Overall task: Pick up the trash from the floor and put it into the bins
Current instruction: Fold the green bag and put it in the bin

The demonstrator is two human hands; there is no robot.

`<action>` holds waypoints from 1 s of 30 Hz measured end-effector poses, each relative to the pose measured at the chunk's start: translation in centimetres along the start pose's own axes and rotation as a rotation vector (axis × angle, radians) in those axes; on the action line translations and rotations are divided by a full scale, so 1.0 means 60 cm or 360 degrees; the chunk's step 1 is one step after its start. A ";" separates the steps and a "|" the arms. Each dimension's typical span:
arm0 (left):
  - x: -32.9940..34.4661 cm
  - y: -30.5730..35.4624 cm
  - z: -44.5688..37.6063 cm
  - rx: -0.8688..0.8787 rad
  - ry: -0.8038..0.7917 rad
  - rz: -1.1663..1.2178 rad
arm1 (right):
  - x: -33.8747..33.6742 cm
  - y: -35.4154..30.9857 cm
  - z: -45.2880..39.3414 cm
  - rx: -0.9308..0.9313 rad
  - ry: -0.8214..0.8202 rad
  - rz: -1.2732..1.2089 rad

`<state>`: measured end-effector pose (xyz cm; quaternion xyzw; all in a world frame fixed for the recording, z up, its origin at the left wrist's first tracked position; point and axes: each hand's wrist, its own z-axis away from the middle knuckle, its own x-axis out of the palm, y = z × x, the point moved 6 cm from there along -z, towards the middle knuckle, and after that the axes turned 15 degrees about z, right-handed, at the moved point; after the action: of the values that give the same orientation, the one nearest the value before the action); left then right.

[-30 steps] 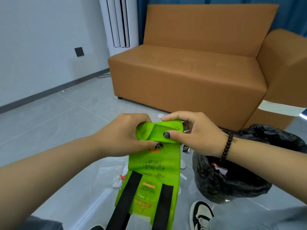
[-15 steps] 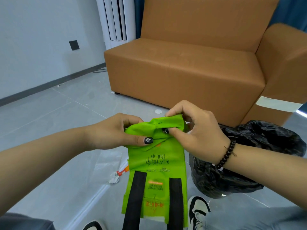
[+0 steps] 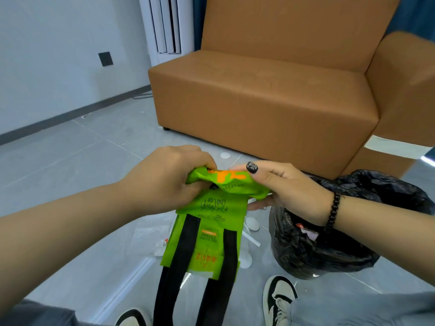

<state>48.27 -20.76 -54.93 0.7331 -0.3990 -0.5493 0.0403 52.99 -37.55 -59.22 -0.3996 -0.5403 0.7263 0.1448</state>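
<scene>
With both our left hand (image 3: 169, 177) and right hand (image 3: 289, 191) fingers gripping the crumpled green fabric tote bag (image 3: 211, 222), its dangling black straps could snag the black plastic-lined bin's (image 3: 400, 201) rim.

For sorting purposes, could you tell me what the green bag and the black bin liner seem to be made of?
Green bag: likely matte non-woven fabric; it creases softly, with black strap handles. Bin liner: thin glossy plastic film, finely crinkled with shiny highlights.
</scene>
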 end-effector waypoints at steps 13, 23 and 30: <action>0.016 -0.022 0.000 -0.0399 -0.0086 0.0474 | -0.001 0.005 0.003 -0.0005 0.0199 0.0100; 0.050 -0.039 0.021 -0.1007 -0.0134 0.1387 | -0.019 -0.014 0.014 -0.0243 0.0523 0.0422; 0.039 -0.053 0.011 -0.0916 0.0073 0.1108 | -0.007 -0.009 0.008 -0.0223 0.0363 0.0778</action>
<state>49.61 -19.79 -58.57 0.5261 -0.4520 -0.5752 0.4336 52.79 -37.92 -58.53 -0.6064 -0.4570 0.6508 -0.0029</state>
